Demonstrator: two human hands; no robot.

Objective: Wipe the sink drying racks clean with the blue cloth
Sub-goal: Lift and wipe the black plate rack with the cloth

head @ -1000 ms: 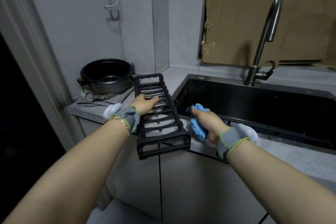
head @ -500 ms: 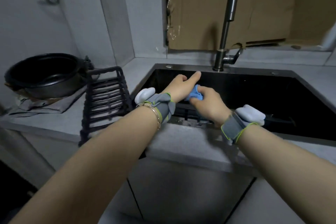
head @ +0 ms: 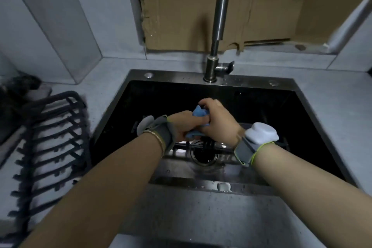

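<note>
Right hand (head: 220,125) has its fingers curled round the top of the blue cloth (head: 198,111); left hand (head: 184,126) grips the cloth's lower part, and the two hands touch. They are held over the sink (head: 177,75), just above a dark drying rack (head: 182,148) near the drain (head: 204,158). A second rack (head: 50,147) lies on the counter (head: 112,78) to the left, well apart from the hands, and the faucet (head: 220,16) stands behind.

A black drying rack (head: 29,143) lies on the grey countertop (head: 112,86), just left of the sink (head: 177,75).
</note>
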